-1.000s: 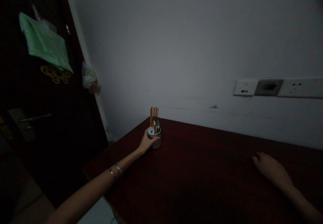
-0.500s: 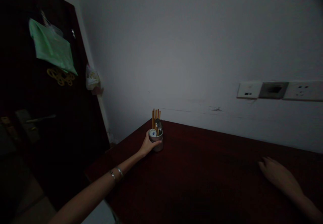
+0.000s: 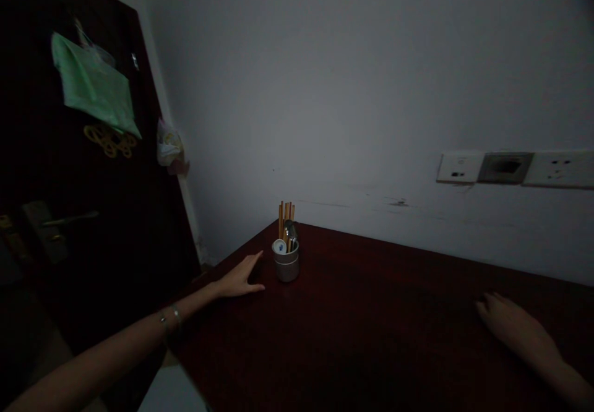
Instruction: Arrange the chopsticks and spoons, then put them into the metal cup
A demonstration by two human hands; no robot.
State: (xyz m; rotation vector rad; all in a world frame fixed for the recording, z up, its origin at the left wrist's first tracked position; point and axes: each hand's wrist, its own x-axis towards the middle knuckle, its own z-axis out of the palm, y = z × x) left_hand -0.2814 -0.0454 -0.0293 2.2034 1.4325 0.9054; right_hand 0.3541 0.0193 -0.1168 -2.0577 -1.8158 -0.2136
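Note:
A grey utensil holder [image 3: 288, 270] stands upright near the far left corner of the dark red table [image 3: 352, 313]. Wooden chopsticks [image 3: 281, 220], a shiny metal spoon [image 3: 290, 229] and a white spoon with a blue mark [image 3: 279, 247] stick out of it. Just left of the holder is my left hand [image 3: 239, 278], empty, thumb and fingers spread, a small gap between them and the holder. My right hand [image 3: 508, 320] rests on the table at the right, its fingers loosely bent and slightly apart, with nothing visible in it.
A pale wall [image 3: 352, 121] runs along the table's back edge, with sockets [image 3: 505, 168] above the right side. On the left stands a dark door [image 3: 125, 226] with a green cloth bag [image 3: 95, 84] hanging on it. A white seat-like surface [image 3: 174, 390] shows below the table's edge.
My left hand has let go of the utensil holder and drawn back to the left and toward me. The holder stays on the table. My right hand has hardly moved.

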